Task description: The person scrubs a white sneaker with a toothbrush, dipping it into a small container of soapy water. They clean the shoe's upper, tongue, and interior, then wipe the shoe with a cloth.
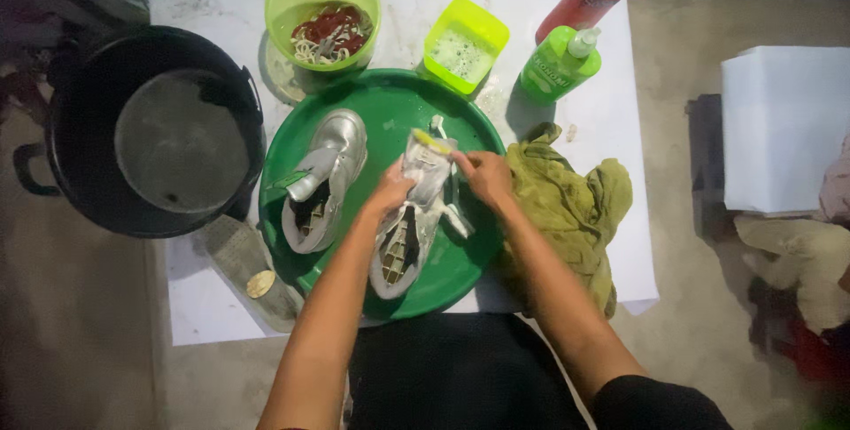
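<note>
With the left hand [390, 191] and right hand [482, 175] both grasping the pale grey sneaker [412, 217] over the round green plastic basin [390, 111], a wet grip may slip, dropping it against the second silver sneaker [326, 178].

My left hand [390, 193] and right hand [485, 175] are bare: no gloves, no rings, no watch or band at either wrist. Both forearms are uncovered along their whole visible length. A black sleeve [655, 403] covers my right upper arm, ending just above the elbow; my left arm shows no sleeve before it leaves the picture. Between my arms my lap shows dark, in plain black cloth [460, 377] with no pattern or markings.
</note>
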